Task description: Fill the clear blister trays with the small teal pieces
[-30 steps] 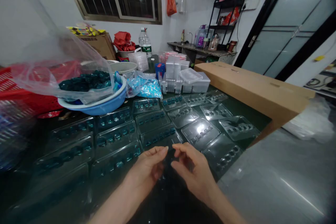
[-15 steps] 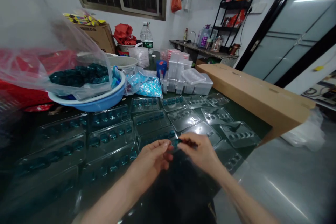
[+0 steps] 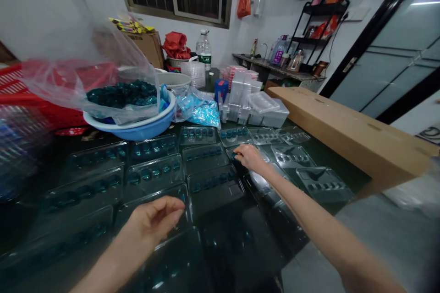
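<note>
Rows of clear blister trays (image 3: 154, 175) cover the dark table; those on the left hold teal pieces in their pockets. My right hand (image 3: 250, 156) is stretched forward, fingertips pinched on a small teal piece (image 3: 234, 156) and pressed down at the left end of a middle-row tray (image 3: 244, 150). My left hand (image 3: 155, 219) hovers lower down over a near tray (image 3: 151, 201), fingers loosely curled toward the thumb; what is inside them is hidden. Trays on the right (image 3: 323, 179) have bare pockets.
A blue basin (image 3: 137, 130) holds a plastic bag of teal pieces (image 3: 120, 94) at the back left, next to a red basket (image 3: 20, 100). A bag of light-blue bits (image 3: 202, 112) and stacked clear boxes (image 3: 256, 106) stand behind the trays. A long cardboard box (image 3: 343, 123) lies along the right.
My hands, together over a small teal piece near the table's front, have parted. The right hand reached forward to a middle tray; the left dropped back toward me.
</note>
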